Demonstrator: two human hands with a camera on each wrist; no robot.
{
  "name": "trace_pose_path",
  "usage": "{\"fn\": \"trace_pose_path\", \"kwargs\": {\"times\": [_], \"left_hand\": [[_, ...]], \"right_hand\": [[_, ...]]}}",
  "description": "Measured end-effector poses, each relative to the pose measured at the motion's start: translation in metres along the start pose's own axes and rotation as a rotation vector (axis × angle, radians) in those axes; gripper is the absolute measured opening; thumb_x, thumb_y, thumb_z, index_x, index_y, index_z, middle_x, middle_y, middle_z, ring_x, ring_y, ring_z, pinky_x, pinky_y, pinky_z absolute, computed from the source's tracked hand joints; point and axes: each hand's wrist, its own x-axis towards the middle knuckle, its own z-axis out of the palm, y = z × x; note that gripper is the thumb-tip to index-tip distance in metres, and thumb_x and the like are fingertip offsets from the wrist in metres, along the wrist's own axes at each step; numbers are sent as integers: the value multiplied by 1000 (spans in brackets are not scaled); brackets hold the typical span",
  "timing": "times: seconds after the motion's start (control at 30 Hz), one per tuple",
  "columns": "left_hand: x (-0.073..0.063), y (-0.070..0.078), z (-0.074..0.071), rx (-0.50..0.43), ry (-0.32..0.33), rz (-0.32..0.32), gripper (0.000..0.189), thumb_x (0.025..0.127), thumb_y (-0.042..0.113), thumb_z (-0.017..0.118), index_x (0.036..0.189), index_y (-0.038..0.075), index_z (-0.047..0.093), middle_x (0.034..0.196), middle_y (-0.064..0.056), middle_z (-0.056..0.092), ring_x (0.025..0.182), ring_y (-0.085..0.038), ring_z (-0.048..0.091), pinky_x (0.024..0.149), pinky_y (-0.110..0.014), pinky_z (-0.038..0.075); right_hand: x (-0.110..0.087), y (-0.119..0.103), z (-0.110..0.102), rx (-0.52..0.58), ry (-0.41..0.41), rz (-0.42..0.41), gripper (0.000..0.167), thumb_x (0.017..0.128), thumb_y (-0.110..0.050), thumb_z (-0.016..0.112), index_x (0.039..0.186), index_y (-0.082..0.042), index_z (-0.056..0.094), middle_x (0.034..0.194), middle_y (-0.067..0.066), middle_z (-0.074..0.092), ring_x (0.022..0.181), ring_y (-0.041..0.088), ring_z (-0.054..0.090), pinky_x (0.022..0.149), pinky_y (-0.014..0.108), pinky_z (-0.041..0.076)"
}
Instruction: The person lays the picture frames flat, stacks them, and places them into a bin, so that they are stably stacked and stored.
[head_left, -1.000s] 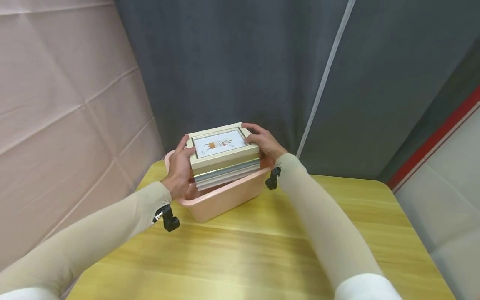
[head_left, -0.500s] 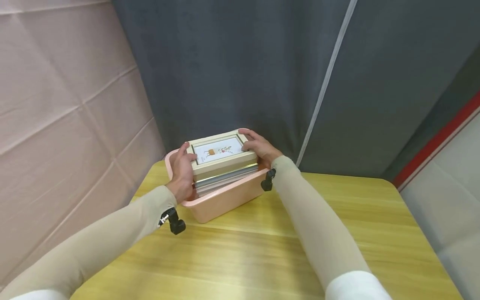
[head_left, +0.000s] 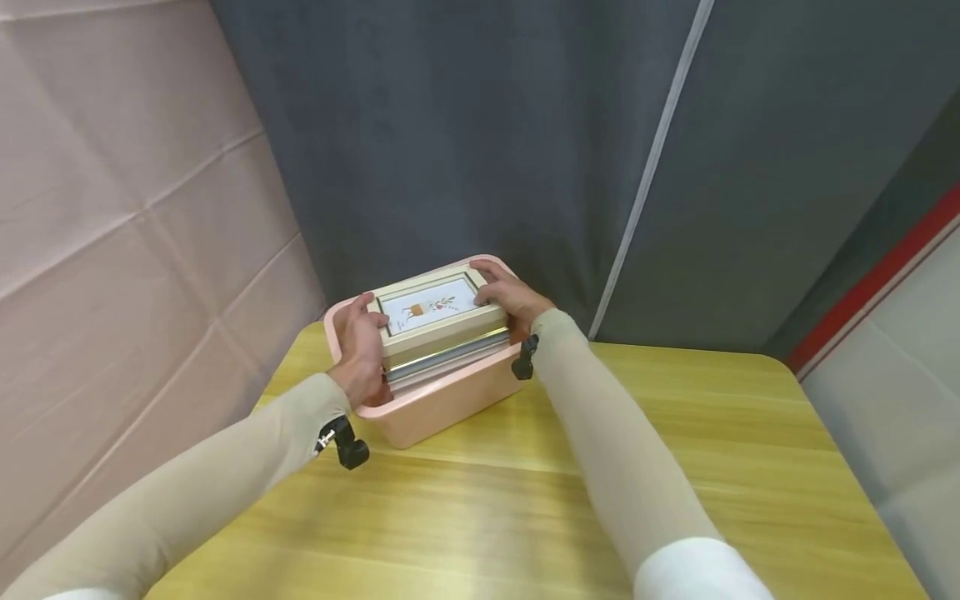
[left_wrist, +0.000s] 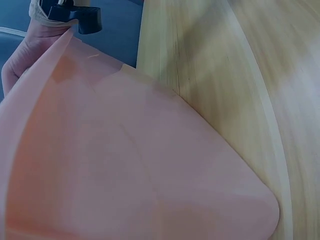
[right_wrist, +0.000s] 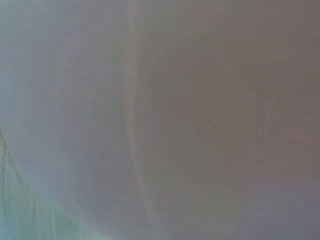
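Note:
A stack of picture frames sits low inside a pink plastic tub (head_left: 457, 404). The top picture frame (head_left: 442, 329) is cream, with an animal and flower print; a silvery-grey frame (head_left: 450, 354) and pale ones lie beneath it. My left hand (head_left: 360, 346) grips the stack's left end, thumb on the cream border. At the right end my right hand (head_left: 510, 293) holds it, thumb likewise on top. Most fingers are hidden by the stack and tub. The tub's wall (left_wrist: 150, 150) fills much of the left wrist view; the right wrist view is a close pinkish blur.
The tub stands on a wood-grain table (head_left: 480, 517) near its back left edge. Behind hangs a dark grey curtain (head_left: 450, 133), and a pale pink cloth wall (head_left: 135, 250) borders the left side.
Both hands have lowered the stack of picture frames deeper into the tub, so less of its lower layers shows above the rim. The hold on both ends stays the same.

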Motion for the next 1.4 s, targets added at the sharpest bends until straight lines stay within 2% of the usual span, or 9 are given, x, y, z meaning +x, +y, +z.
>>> {"fn": "trace_pose_path", "kwargs": {"times": [0.13,0.3,0.53,0.7,0.83,0.93,1.03,1.23,1.4], "left_hand": [[0,0,4,8,-13,10,73,96,10,41,166,29,31,172,-6,29,150,-27,37,126,-41,32],[-2,-2,6,76,-8,12,76,97,16,54,167,31,28,167,-9,35,141,-30,46,120,-44,40],[-5,-4,5,155,-55,-20,88,97,32,66,169,41,16,173,-6,21,139,-32,48,118,-48,44],[-4,-4,4,176,-58,-9,91,96,31,69,169,39,15,174,-8,16,146,-31,38,123,-47,38],[-4,-5,8,179,-57,-16,92,95,28,69,169,39,16,170,-10,25,144,-30,43,121,-46,41],[-4,-5,10,197,-44,-27,94,94,29,70,170,38,14,172,-10,22,149,-32,39,127,-47,34],[-5,-4,12,231,-32,-21,96,94,31,69,171,37,11,177,-9,14,155,-31,29,133,-47,21],[-5,-2,14,198,-45,-3,95,96,30,68,171,35,10,177,-8,12,157,-29,29,134,-44,19],[-6,-1,13,164,-46,7,92,97,30,66,171,32,11,178,-5,14,157,-28,31,135,-44,17]], "right_hand": [[1,1,-1,-11,10,-1,80,86,1,61,157,-30,43,166,4,33,136,33,43,93,39,47],[1,3,0,-34,7,29,80,88,-3,66,157,-35,43,165,3,31,135,34,44,91,41,50],[0,4,3,-28,-6,49,77,91,-16,77,156,-39,43,160,2,37,122,30,56,82,34,57],[-1,1,5,-59,-9,77,82,91,-23,79,160,-40,38,170,-3,26,139,31,47,103,44,56],[-1,1,4,-80,-37,106,89,92,-24,78,165,-41,30,178,-7,10,161,30,18,129,56,29],[0,3,3,-36,-71,148,92,93,-24,78,165,-46,25,179,-4,9,164,29,15,131,58,24],[-2,5,2,30,-78,189,91,93,-25,79,162,-52,25,178,-2,12,161,32,25,125,59,35],[-6,3,0,82,-60,139,86,96,-19,76,163,-46,28,179,-1,9,161,34,24,125,59,35],[-10,1,-3,13,-46,119,86,95,-25,77,163,-44,29,178,0,13,161,36,25,126,64,31]]}}
